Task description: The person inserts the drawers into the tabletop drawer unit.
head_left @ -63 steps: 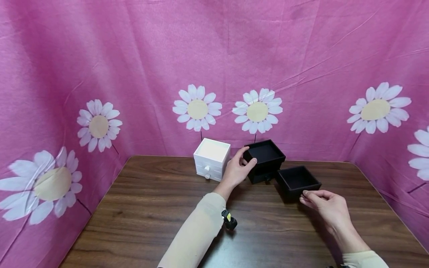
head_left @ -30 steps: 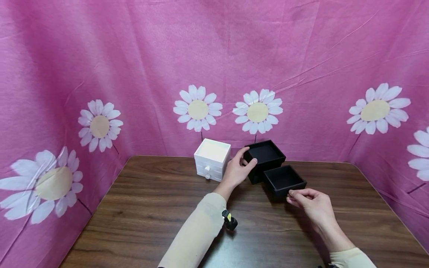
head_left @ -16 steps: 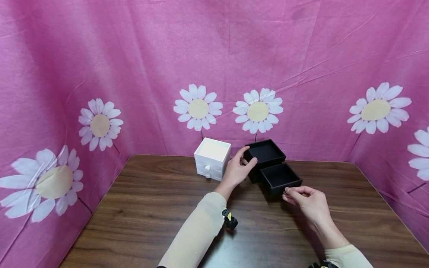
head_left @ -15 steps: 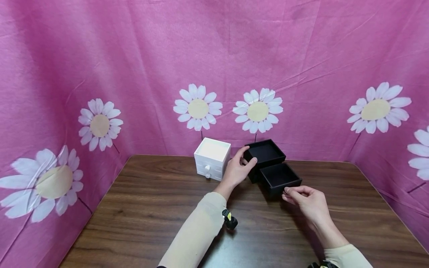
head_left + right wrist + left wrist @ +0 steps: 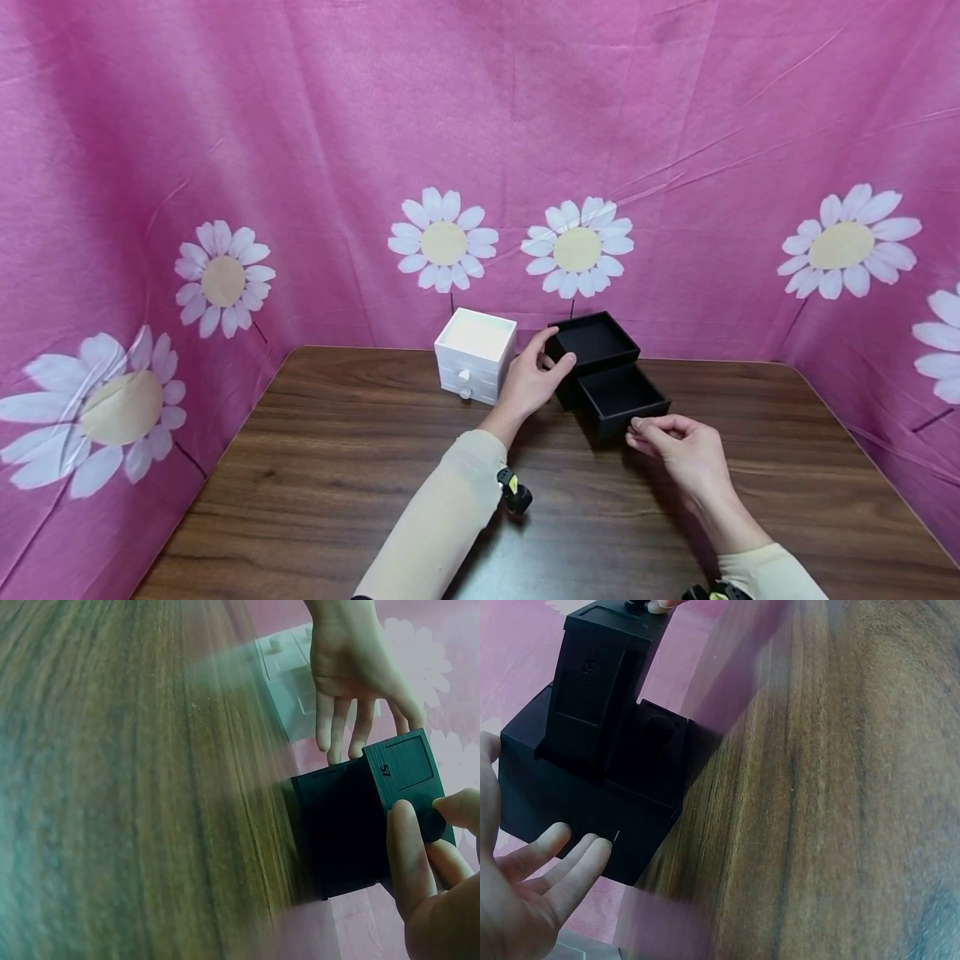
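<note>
A small black drawer cabinet [image 5: 596,340] stands at the back of the table, with a shallow open recess on top. Its black drawer [image 5: 624,395] sticks out of the front, its back end at the cabinet's upper opening. With thumb and fingers my right hand [image 5: 688,454] pinches the round knob [image 5: 433,825] on the drawer front. My left hand [image 5: 531,377] rests against the cabinet's left side, fingers fairly straight and spread, fingertips [image 5: 595,851] touching the wall. The drawer's inside shows nothing in it. In the head view the drawer hides the cabinet's lower front.
A white drawer cabinet [image 5: 476,354] with two round knobs stands left of the black one, close beside my left hand. The brown wooden table [image 5: 337,467] reaches a pink flowered cloth [image 5: 322,167] behind and at both sides. A camera strap [image 5: 513,492] circles the left forearm.
My right hand has carried the black drawer leftward and back, from right of the cabinet to its front opening, and it now sits slightly further in. The left hand has stayed put.
</note>
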A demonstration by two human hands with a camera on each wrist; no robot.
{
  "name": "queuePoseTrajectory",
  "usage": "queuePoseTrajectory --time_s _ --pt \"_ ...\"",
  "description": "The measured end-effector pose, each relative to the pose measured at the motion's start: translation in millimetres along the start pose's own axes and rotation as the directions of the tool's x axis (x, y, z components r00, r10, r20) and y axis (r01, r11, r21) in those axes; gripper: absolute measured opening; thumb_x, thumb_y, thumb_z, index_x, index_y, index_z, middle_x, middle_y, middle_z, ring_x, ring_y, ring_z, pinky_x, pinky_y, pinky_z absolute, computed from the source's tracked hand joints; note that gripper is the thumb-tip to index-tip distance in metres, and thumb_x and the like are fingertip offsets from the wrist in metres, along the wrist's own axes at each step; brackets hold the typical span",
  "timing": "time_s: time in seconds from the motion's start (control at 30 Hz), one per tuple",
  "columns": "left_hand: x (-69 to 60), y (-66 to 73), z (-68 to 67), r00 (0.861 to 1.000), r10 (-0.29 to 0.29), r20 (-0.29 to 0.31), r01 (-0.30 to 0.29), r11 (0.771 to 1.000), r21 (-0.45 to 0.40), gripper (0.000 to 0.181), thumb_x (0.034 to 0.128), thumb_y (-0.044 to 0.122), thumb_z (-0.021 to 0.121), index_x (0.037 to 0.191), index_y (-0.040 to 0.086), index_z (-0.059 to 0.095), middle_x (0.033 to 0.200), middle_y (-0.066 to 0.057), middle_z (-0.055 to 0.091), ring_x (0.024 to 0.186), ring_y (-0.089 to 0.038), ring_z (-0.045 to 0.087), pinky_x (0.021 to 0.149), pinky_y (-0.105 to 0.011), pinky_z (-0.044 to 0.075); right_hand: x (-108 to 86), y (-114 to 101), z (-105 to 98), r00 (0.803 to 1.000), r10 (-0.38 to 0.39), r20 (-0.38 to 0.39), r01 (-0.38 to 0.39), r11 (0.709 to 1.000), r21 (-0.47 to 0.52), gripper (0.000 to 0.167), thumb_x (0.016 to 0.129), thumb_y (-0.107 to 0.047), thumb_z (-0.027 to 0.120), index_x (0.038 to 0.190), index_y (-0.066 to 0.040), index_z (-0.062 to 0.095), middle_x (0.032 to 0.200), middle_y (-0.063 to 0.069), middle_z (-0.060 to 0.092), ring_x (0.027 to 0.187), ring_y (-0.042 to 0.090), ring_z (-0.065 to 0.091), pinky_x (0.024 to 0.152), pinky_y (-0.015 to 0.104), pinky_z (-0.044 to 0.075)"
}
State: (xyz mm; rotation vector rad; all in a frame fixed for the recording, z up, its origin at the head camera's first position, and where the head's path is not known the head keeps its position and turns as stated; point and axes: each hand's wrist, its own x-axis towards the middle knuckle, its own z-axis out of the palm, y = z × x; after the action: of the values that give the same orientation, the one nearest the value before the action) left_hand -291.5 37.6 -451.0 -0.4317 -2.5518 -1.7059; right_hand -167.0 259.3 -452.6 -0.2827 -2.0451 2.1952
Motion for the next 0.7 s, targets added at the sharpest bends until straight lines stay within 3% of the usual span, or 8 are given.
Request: queuePoseTrajectory --time_s 0.7 --pt "0.0 0.4 -0.4 1.0 -0.001 0.005 0.001 1.0 -0.011 0.06 0.103 0.05 0.068 0.159 0.036 0.052 0.107 -0.006 0.067 0.091 -0.016 0.065 0.068 -0.025 0.051 4.7 0.6 8.0 0.999 -0.003 -0.033 0.002 1.0 -0.014 0.016 0.1 0.002 0.072 0.088 -0.008 0.078 0.08 -0.006 0.081 0.074 0.01 0.081 0.076 0.026 0.066"
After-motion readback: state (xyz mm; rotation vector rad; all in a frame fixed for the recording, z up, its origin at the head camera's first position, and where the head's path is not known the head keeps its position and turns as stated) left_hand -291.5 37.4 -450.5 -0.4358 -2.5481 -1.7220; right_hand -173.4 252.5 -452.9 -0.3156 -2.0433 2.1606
